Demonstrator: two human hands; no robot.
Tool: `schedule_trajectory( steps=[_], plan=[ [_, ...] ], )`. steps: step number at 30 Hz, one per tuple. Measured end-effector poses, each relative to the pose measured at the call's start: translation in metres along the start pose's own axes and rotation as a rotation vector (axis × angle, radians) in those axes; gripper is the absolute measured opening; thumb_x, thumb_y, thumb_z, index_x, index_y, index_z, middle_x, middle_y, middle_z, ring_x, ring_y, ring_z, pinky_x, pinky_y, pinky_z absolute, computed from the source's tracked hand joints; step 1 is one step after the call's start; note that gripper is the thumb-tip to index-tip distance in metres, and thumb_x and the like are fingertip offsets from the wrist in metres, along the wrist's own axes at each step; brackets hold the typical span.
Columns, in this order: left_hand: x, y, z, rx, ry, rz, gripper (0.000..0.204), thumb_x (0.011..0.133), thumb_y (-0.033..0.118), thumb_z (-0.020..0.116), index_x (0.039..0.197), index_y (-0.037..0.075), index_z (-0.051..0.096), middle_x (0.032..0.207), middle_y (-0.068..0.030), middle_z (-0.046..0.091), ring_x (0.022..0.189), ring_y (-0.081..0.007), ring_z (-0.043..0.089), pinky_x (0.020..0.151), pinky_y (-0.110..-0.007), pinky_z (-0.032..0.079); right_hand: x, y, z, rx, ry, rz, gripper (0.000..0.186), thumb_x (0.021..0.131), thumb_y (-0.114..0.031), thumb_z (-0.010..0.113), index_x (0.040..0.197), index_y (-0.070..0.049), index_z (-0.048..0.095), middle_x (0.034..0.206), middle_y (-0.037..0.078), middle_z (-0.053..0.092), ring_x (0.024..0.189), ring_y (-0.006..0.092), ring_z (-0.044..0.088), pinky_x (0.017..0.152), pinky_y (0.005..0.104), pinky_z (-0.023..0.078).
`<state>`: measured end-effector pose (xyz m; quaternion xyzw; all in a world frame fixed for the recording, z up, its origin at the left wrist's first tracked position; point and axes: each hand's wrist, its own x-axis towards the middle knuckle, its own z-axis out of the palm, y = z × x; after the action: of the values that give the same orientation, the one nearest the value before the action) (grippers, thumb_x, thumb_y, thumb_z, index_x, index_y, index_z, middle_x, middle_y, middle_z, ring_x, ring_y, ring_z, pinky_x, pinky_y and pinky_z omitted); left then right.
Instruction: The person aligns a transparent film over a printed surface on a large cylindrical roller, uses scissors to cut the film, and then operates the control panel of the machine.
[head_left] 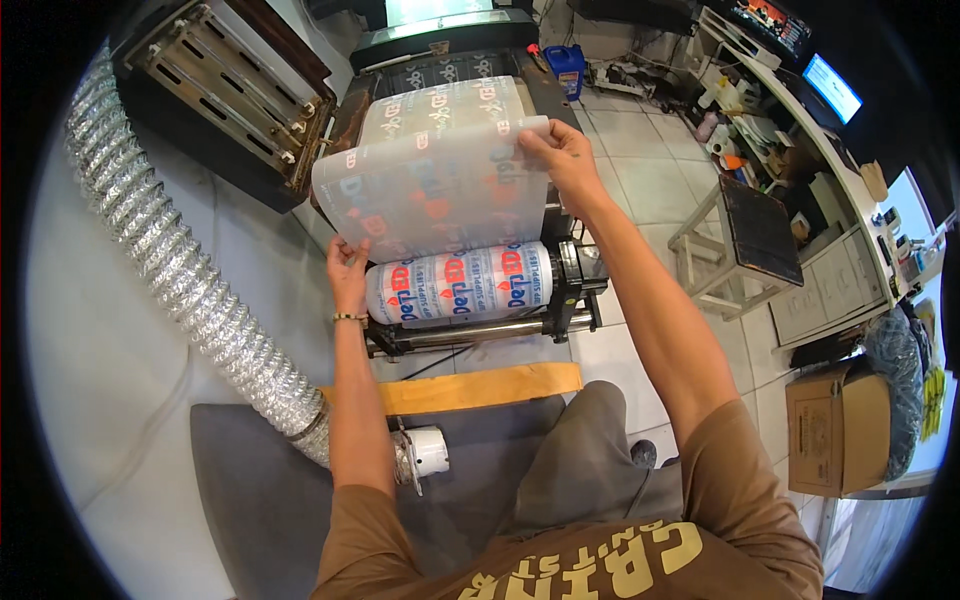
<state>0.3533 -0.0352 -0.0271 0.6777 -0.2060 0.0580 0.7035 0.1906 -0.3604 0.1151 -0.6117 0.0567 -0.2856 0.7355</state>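
Observation:
A translucent sheet of printed film (430,195) spans the space between my hands, its red, blue and white lettering partly showing through. My right hand (562,160) pinches its upper right corner, thumb on top. At the lower left edge my left hand (347,268) is closed on the film, with some fingers hidden behind it. Just below the sheet, a thick roll of the printed film (460,283) sits on a black roller stand (575,290). Beyond my hands, more printed film (450,105) lies over the bed of a dark machine (450,45).
A silver flexible duct (165,235) curves down the left to a white fitting (430,450) beside my left forearm. A yellow-orange strip (470,388) lies before my lap. To the right stand a dark-topped stool (755,230), a cluttered desk (840,190) and a cardboard box (835,430).

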Motion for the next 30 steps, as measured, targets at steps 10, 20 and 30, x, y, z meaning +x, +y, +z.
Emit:
schedule_trajectory(
  steps=[10,20,30],
  plan=[
    [0.031,-0.006,0.002,-0.131,-0.118,-0.109,0.017,0.098,0.024,0.062,0.099,0.007,0.064,0.083,0.0072,0.059,0.071,-0.0032,0.045,0.065,-0.021,0.036,-0.009,0.022,-0.012,-0.195,0.115,-0.121,0.046,0.091,-0.02,0.07,0.125,0.004,0.052,0.105,0.01,0.066,0.098,0.0147,0.062,0.086,0.0283,0.049],
    [0.039,-0.023,-0.002,-0.055,-0.017,-0.138,0.017,0.094,0.009,0.058,0.108,0.003,0.066,0.095,-0.001,0.067,0.083,-0.0099,0.058,0.071,-0.029,0.047,-0.107,0.071,-0.028,-0.08,0.031,-0.062,0.082,0.085,-0.014,0.077,0.149,-0.006,0.026,0.113,0.012,0.063,0.103,0.0193,0.06,0.094,0.0352,0.046],
    [-0.022,-0.023,-0.072,0.086,-0.318,-0.268,0.038,0.097,0.017,0.057,0.129,-0.002,0.051,0.129,-0.0137,0.055,0.119,-0.0242,0.053,0.104,-0.037,0.039,-0.193,0.078,-0.094,-0.219,0.02,0.083,0.039,0.088,-0.015,0.072,0.123,-0.005,0.06,0.102,0.01,0.07,0.097,0.0179,0.066,0.09,0.0326,0.05]
  ],
)
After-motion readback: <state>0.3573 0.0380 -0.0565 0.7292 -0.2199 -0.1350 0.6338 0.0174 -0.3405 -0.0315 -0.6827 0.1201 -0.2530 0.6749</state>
